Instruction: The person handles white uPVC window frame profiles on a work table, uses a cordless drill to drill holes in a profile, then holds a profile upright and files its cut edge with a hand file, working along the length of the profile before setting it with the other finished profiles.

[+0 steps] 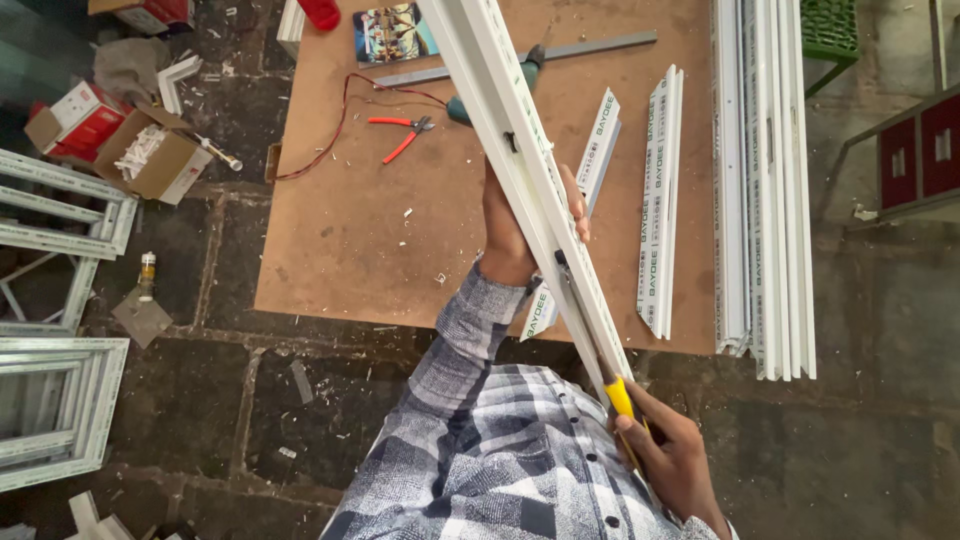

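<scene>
- A long white profile [520,150] is running from 12 toward 5 o'clock above the brown board [340,230], bare board lying open toward 9.
- The left hand [510,235] is wrapping the profile mid-length.
- The right hand [670,455], at 5 o'clock, is gripping a yellow-handled tool [620,397] against the profile's lower end.

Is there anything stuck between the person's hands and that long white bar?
Nothing visible. The left hand wraps straight around the long white bar. The right hand holds a yellow-handled tool whose front end lies against the bar's lower part.
</scene>
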